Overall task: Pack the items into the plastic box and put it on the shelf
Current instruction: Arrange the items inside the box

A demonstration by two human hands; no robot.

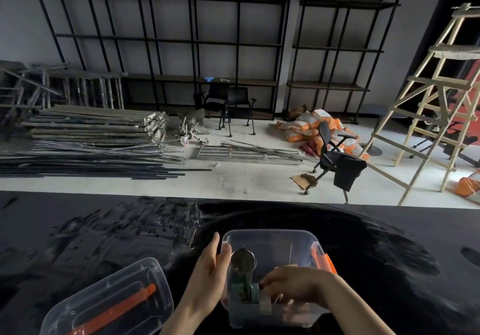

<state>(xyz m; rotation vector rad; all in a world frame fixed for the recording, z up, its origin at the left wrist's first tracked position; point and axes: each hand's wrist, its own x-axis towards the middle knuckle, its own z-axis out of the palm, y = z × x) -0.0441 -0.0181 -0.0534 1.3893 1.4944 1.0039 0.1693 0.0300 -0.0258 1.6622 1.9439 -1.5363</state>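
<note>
A clear plastic box with orange side clips stands on the black table just in front of me. My left hand grips its left wall, thumb hooked over the rim. My right hand reaches down inside the box, fingers closed around a green item next to a white item. A round metal can stands inside, near the left wall. The box's clear lid with an orange handle lies on the table to the lower left. What else lies under my right hand is hidden.
The black table is scuffed and dusty. Beyond it on the floor lie stacked metal poles, office chairs, orange sacks and a wooden ladder. Black metal shelving covers the far wall.
</note>
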